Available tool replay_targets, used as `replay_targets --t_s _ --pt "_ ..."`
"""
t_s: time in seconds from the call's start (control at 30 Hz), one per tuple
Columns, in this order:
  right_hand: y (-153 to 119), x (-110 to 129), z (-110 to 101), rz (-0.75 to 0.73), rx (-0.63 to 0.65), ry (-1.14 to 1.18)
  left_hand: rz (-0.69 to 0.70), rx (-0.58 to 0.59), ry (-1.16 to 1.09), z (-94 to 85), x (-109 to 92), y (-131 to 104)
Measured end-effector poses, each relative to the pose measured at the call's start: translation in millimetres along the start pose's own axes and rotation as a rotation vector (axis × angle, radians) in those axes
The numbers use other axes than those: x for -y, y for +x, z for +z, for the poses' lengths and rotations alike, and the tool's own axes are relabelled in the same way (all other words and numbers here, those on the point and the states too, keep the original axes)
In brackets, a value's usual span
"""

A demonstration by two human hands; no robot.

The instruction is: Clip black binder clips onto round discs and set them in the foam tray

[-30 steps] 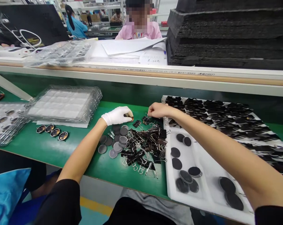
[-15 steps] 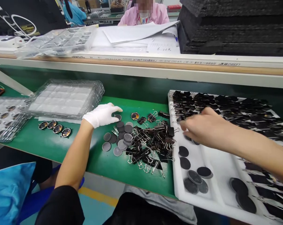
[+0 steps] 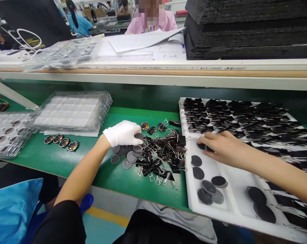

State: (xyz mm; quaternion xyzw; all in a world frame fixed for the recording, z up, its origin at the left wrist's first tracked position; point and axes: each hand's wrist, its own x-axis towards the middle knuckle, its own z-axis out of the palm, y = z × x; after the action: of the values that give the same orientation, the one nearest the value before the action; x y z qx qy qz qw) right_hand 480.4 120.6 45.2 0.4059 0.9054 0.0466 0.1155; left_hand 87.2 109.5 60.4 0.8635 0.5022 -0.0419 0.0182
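My left hand [image 3: 124, 133], in a white glove, is closed on a dark grey disc [image 3: 138, 136] above a loose group of grey and clear-looking discs [image 3: 131, 156] on the green table. My bare right hand [image 3: 218, 146] is at the upper left of a white tray [image 3: 191, 198], fingers closed round a black disc [image 3: 200, 145]; a second disc there is partly under the fingers. More black discs [image 3: 198, 173] lie in the tray below it. Between my hands is a heap of black binder clips [image 3: 163, 152]. A small round piece with an orange-black face [image 3: 144, 126] sits behind the heap.
Binder clips in rows [image 3: 234, 112] fill the tray's far and right parts. Several round pieces [image 3: 64, 142] lie at left beside stacked clear plastic trays [image 3: 72, 112]. A white shelf edge [image 3: 153, 76] crosses behind. A person in pink [image 3: 153, 23] sits opposite.
My left hand has moved right and closed on a grey disc. My right hand has come down onto the black discs in the tray. The camera view has shifted slightly.
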Motion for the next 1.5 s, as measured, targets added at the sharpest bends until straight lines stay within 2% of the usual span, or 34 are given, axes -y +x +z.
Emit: replay_targets --t_s 0.1,0.17,0.27,0.37,0.47,0.57,0.63,0.7,0.77,0.87,0.97,1.07,1.17,1.37,1.5 --pt "4.2 1.4 -24.5 -0.034 -0.126 -0.013 -0.066 -0.148 0.078 -3.7 5.5 17.6" --pt "15.3 5.9 -46.3 -0.049 -0.226 0.002 -0.070 -0.190 0.148 -2.2 8.4 33.1" --pt "42.4 19.5 -75.3 -0.092 -0.280 0.073 -0.014 -0.150 0.207 4.4 11.4 51.4" --pt "73.8 38.3 -90.5 -0.154 -0.217 0.134 0.011 -0.118 0.193 9.5 14.3 55.4" --pt "104.9 56.7 -92.2 -0.198 -0.158 0.221 -0.017 -0.188 0.009 9.1 16.6 49.9" --pt "135.8 71.6 -85.3 -0.148 -0.180 0.609 -0.109 -0.317 -0.414 6.6 15.9 46.9" --pt "154.8 79.6 -77.7 -0.079 -0.304 0.972 -0.182 -0.417 -0.671 6.7 13.6 49.5" --pt "169.7 85.9 -69.5 -0.019 -0.482 1.226 -0.232 -0.489 -0.837 8.5 10.9 54.5" --pt "178.6 90.4 -62.7 0.010 -0.631 1.305 -0.247 -0.508 -0.923 10.5 9.3 59.1" --pt "181.3 92.8 -57.6 -0.005 -0.716 1.245 -0.225 -0.500 -0.927 10.1 11.6 61.2" --pt "178.6 90.1 -57.6 0.006 -0.658 1.078 -0.181 -0.423 -0.730 5.0 20.3 57.9" --pt "178.9 85.4 -58.0 -0.078 -0.415 0.742 -0.209 -0.351 -0.470 -0.6 32.4 53.5" --pt "185.0 84.8 -54.6 -0.214 -0.212 0.562 -0.240 -0.283 -0.369 -2.5 42.1 51.2" --pt "199.7 93.4 -47.8 -0.265 -0.130 0.434 -0.249 -0.162 -0.353 0.5 46.6 51.9" --pt "190.1 90.1 -55.8 -0.202 -0.137 0.374 -0.213 -0.072 -0.275 3.8 44.4 51.3"
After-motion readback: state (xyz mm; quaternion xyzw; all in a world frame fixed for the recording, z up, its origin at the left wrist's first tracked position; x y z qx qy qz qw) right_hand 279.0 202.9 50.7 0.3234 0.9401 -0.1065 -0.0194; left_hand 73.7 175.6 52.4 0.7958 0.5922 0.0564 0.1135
